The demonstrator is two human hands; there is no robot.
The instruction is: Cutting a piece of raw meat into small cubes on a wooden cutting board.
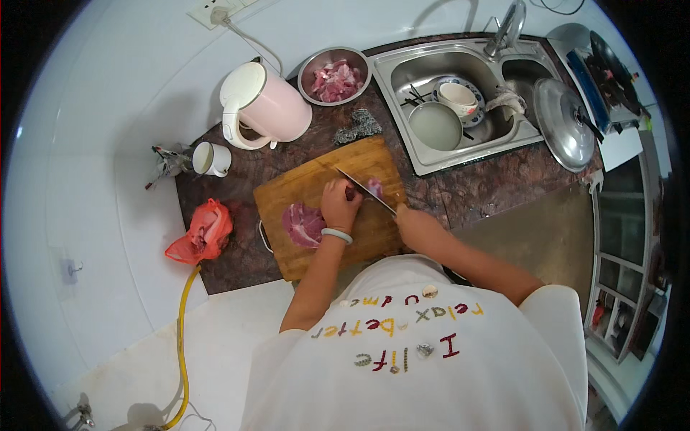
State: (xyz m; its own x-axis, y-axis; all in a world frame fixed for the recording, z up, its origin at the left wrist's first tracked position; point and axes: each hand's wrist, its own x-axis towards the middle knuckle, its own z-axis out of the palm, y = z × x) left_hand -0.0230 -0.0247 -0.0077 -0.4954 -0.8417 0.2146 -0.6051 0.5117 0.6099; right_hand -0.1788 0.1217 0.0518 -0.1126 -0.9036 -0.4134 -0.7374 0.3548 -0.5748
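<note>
My right hand (414,226) grips the handle of a kitchen knife (367,190), whose blade slants up and left over a wooden cutting board (280,202). My left hand (339,203) has its fingers curled on a small dark red piece of meat (350,193), just left of the blade. Beyond the blade, on its right side, lies a small pale pink piece of meat (375,187). A larger slab of raw meat (303,225) rests on the board, left of my left wrist.
Behind the board stand a pink electric kettle (280,105), steel wool (358,127) and a metal bowl (304,81) of cut meat. A white mug (218,160) and red plastic bag (207,231) are left. At right, a steel sink (420,161) holds dishes; a pot lid (563,126) leans beside it.
</note>
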